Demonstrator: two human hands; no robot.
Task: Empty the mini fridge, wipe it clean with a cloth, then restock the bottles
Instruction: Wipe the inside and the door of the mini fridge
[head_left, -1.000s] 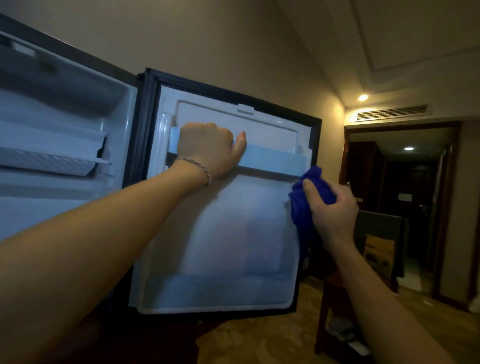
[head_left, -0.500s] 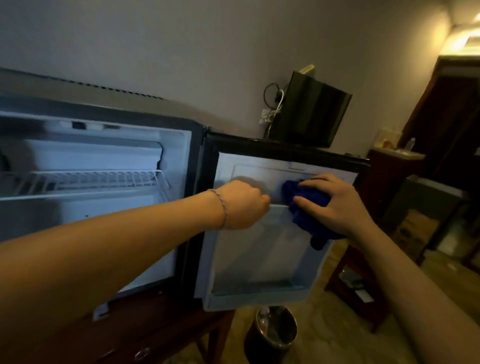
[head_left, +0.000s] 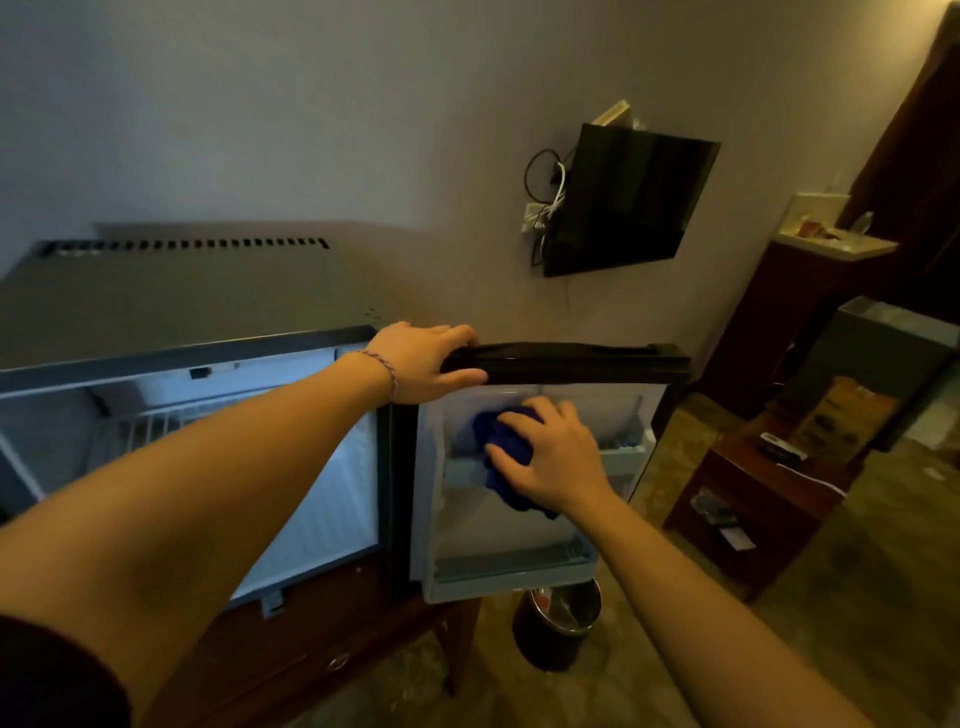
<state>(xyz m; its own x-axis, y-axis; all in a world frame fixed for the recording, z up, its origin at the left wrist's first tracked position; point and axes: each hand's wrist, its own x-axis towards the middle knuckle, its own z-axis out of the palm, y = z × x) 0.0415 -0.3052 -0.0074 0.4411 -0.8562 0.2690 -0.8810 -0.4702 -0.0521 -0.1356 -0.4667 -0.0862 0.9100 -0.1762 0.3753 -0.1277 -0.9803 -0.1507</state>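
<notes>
The mini fridge (head_left: 171, 301) stands open on a wooden cabinet, its lit inside bare apart from a wire shelf (head_left: 156, 421). Its door (head_left: 582, 358) is swung out to the right. My left hand (head_left: 426, 361) grips the door's top edge near the hinge. A blue cloth (head_left: 498, 441) lies bunched against the white inner door lining around the upper door shelf (head_left: 623, 452), and my right hand (head_left: 550, 457) holds it there, fingers spread and bent over it. No bottles are in view.
A dark metal bin (head_left: 558, 623) stands on the floor below the door. A low wooden side table (head_left: 753, 499) with small items is to the right. A black screen (head_left: 623, 202) with cables hangs on the wall.
My left hand moved from the door shelf up to the door's top edge. The right hand slid the cloth left along the inner door. The view rose, looking down on the fridge.
</notes>
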